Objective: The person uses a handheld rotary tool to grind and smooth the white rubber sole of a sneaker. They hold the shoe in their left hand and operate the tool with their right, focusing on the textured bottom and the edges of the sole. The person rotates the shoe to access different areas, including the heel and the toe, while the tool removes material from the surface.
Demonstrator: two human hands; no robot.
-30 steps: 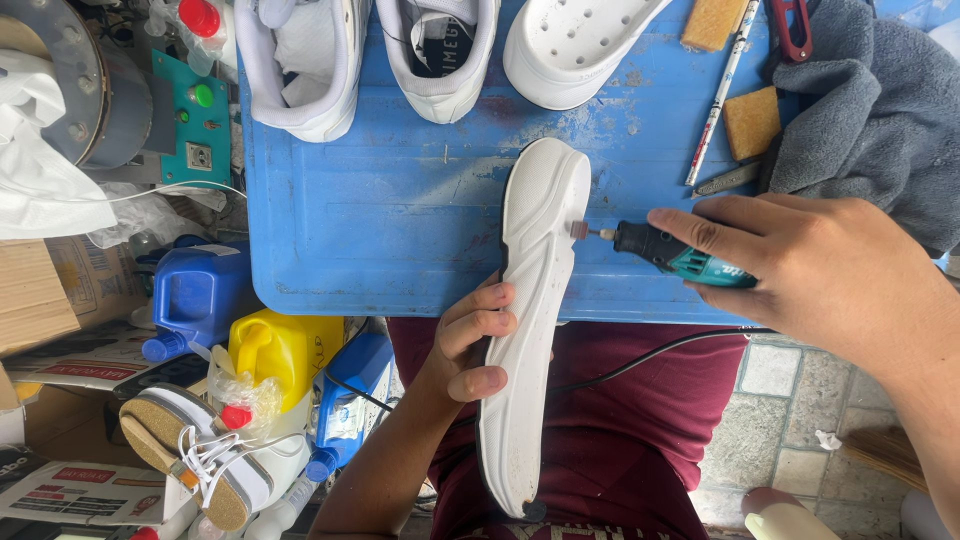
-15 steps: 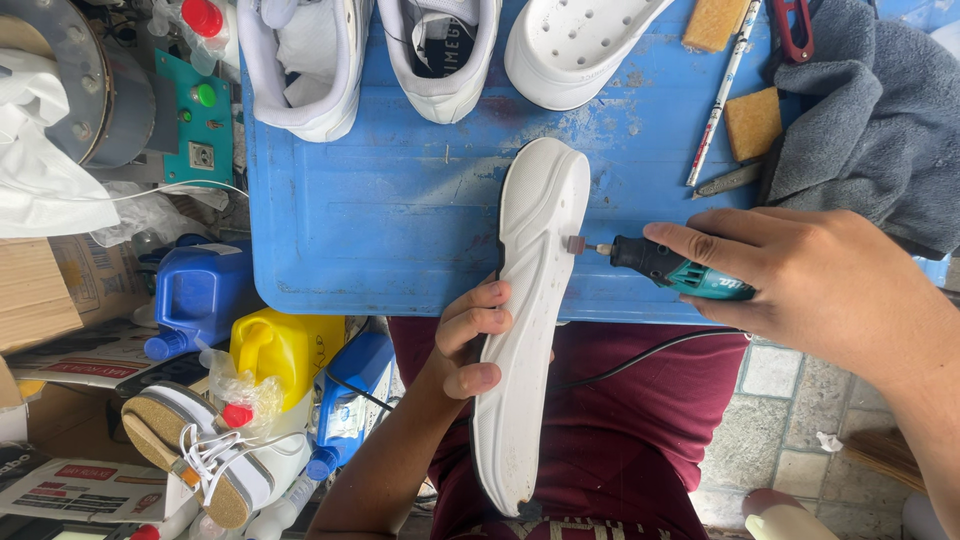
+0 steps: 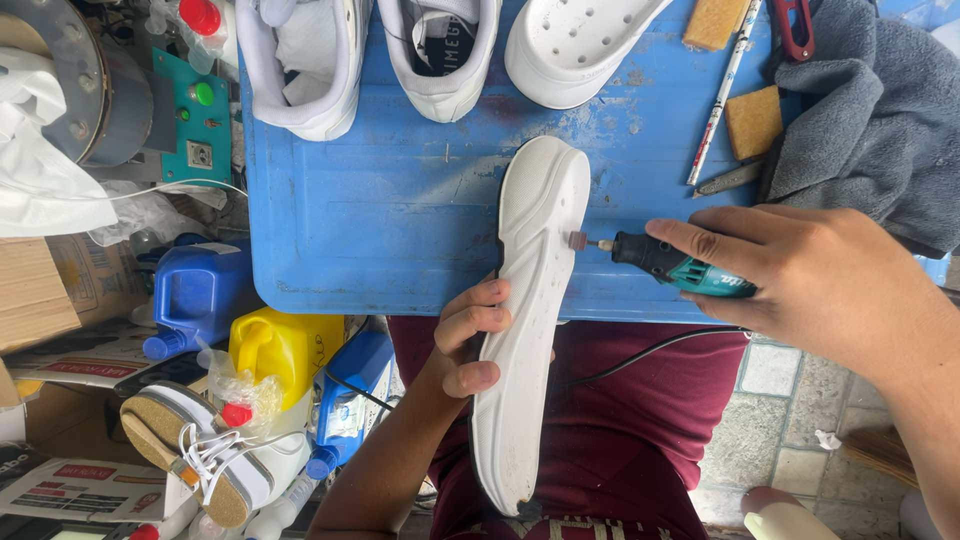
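Far edge of blue plastic tray (image 3: 380, 230), beyond the hands: two white sneakers (image 3: 300, 60), white perforated clog (image 3: 575, 45). Grey cloth (image 3: 870, 120) above right hand. Blue jug (image 3: 195, 295), yellow jug (image 3: 280, 350) left of left hand

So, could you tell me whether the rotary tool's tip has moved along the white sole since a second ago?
Yes. The rotary tool in the right hand has slid toward the person, away from the sole's far tip, judged against the blue board's near edge.
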